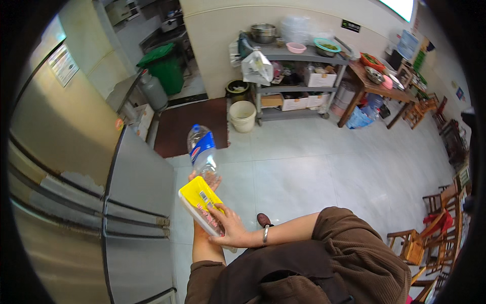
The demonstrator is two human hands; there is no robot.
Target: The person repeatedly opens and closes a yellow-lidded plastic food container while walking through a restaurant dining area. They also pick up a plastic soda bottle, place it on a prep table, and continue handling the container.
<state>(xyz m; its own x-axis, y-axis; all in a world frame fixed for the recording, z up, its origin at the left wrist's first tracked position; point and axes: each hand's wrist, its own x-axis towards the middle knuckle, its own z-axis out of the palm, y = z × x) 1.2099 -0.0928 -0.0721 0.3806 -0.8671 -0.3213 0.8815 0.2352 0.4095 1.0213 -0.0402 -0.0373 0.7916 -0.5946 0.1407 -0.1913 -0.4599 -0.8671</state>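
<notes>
My left hand [216, 183] is closed around the near end of a large clear plastic bottle [208, 159] with a blue label. The bottle points away from me, over the floor. A white tray-like package with a yellow top [196, 191] lies across my left wrist and forearm, hiding part of that hand. My right hand [230, 227], with a silver bangle at its wrist, grips the near part of this package, fingers spread on its top and thumb toward the near side. What is inside the package does not show clearly.
A steel refrigerator [134, 187] stands close on my left. Ahead are a dark red mat [190, 124], a white bucket [242, 116] and a grey shelf cart [298, 53] with bowls and boxes. A wooden table [372, 83] stands far right; wooden chairs [412, 245] line the right side.
</notes>
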